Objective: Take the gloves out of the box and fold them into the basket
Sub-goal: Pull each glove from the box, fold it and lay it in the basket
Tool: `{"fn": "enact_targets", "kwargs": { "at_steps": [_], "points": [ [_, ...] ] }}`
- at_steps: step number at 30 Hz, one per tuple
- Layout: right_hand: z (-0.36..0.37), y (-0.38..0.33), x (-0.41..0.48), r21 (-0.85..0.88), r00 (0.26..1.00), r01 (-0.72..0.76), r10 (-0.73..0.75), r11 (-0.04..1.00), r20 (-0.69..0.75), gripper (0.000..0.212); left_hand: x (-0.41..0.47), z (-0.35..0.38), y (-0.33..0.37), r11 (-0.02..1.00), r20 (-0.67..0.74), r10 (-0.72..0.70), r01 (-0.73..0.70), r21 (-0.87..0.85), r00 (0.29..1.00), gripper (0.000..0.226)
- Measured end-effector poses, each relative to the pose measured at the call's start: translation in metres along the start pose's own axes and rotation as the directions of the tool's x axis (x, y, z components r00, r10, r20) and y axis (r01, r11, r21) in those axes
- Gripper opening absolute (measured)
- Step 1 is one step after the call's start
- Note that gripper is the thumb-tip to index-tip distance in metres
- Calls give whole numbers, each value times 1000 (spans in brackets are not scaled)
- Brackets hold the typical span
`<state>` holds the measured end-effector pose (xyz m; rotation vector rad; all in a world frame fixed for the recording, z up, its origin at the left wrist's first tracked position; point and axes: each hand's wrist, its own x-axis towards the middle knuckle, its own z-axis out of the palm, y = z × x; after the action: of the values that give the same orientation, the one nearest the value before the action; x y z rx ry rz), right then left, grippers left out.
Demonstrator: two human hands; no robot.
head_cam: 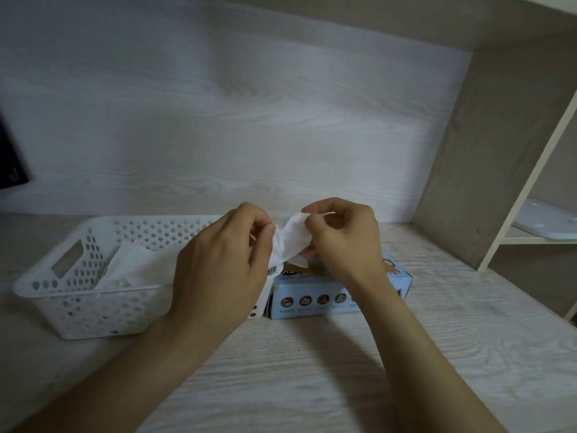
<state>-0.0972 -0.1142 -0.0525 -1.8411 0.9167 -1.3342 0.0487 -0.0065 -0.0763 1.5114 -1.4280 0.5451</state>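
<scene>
- The left hand (218, 260) and the right hand (340, 242) each pinch one side of a glove (288, 240) with thumb and fingers.
- The glove is white, thin and crumpled, held up in the air over the box (327, 295).
- The box is light blue with small round pictures on its front.
- A white basket (62, 292) with holes sits just beside the box, with white folded gloves (134, 267) inside.

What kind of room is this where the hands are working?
Probably a home desk nook or shelf unit, though I can't be sure. A pale wood-grain desk with a matching back panel, a white shelf frame beside it, and a plastic basket suggest it.
</scene>
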Motion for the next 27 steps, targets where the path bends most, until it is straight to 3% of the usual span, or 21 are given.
{"fn": "enact_targets", "kwargs": {
  "at_steps": [2,4,8,17,24,27],
  "points": [
    [5,7,-1,-203,986,158,-166,966,-22,7,0,0,1,1000,-6,-15,15,-7,1000,8],
    [7,9,-2,-258,964,248,-265,934,-33,5,-1,0,2,1000,4,-12,12,-23,1000,11],
    [8,8,-2,-152,951,298,-306,943,-37,6,-2,-1,1,999,58,-17,19,-38,998,30],
    [3,6,0,129,972,225,-212,966,-105,3,4,-2,-8,996,36,-34,37,-84,999,11],
    [-4,7,2,150,975,203,-214,968,61,13,12,-11,-8,974,-107,-129,106,-201,986,23],
    [-8,5,4,122,948,141,-170,982,269,19,17,-13,-7,949,-116,-208,172,-263,971,23]
  ]
}}
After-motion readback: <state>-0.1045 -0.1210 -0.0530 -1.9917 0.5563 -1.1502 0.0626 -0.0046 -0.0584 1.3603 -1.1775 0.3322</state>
